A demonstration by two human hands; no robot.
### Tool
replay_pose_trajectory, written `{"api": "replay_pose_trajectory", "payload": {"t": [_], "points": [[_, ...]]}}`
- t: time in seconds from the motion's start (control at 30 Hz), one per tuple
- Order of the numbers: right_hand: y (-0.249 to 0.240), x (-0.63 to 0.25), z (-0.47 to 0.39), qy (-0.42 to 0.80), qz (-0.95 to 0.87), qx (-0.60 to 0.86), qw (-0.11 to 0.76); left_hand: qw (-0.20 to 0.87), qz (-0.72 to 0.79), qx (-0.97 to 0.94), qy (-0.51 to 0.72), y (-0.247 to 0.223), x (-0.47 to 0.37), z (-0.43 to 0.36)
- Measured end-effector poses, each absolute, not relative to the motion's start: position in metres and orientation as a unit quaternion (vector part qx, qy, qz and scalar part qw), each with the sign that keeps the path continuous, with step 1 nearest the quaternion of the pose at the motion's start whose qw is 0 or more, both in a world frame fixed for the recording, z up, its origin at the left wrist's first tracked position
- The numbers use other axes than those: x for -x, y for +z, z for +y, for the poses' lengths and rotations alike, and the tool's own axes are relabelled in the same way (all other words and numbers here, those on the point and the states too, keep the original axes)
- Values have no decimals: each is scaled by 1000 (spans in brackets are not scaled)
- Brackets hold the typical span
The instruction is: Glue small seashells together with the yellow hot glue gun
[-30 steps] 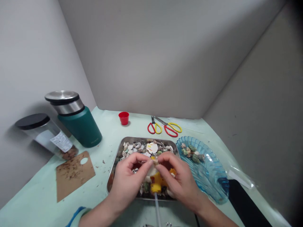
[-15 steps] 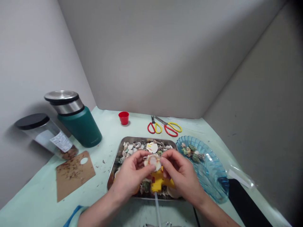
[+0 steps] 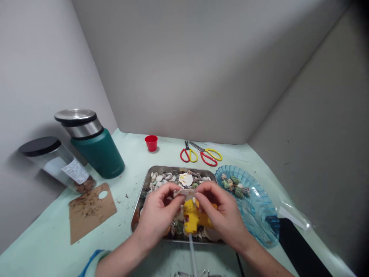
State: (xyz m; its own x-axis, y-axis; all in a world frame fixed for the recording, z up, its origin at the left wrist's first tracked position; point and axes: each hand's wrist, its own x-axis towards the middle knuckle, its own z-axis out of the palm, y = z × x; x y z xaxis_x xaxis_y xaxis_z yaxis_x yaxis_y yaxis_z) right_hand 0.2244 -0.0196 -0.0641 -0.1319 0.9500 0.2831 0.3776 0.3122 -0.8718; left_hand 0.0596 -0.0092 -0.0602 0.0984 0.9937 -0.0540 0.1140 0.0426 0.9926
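- In the head view, the only one you have, your landmark is the silver-coloured rectangular metal tray [image 3: 137, 206]; you hold a small pale, brown-tinged flat piece [image 3: 184, 193], apparently shell, above its middle.
- Your bare left hand [image 3: 161, 209] hangs over the tray's left half, its thumb and fingers pinched narrow on the piece and covering part of its left side.
- Your bare right hand [image 3: 220, 206] hangs over the tray's right half, its fingertips drawn close together at the piece's right end; you cannot tell how firmly they grip.
- The key relation: the piece lies directly between your two sets of fingertips, nearly edge-on, its long axis running left to right along the tray's width. Neither hand has to reach; your left overlaps more of it.
- Below your fingers, on the near part of the tray, lies a yellow plastic glue gun [image 3: 190, 217], a translucent whitish stick [image 3: 192, 254] jutting over the tray's near rim.
- Just beyond your fingertips, towards the tray's far rim, sits a white fan-shaped shell [image 3: 186, 179].
- Right of the tray, nearer your right hand, stands a translucent blue scalloped plate [image 3: 261, 211].
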Motion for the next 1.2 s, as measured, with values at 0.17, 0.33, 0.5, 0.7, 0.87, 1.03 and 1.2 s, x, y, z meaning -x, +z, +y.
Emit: {"api": "replay_pose_trajectory", "payload": {"t": [0.17,0.33,0.5,0.7,0.87,1.03,1.2], "points": [[-63,-224,-20,321,-679,491,441,507,504,-540,444,-62,-58,-10],[-65,-218,-19,414,-638,504,409,605,459,-483,437,-59,-62,-10],[-61,-243,-2,410,-599,562,397,619,473,-461,425,-55,-63,-8],[-69,-329,29,78,-604,751,256,569,497,-515,405,-53,-62,-12],[-94,-366,33,-30,-551,811,192,574,480,-535,392,-51,-61,-17],[-102,-363,36,-112,-538,821,154,556,488,-557,377,-51,-61,-21],[-105,-348,46,-154,-580,791,116,547,486,-571,372,-54,-61,-21]]}}
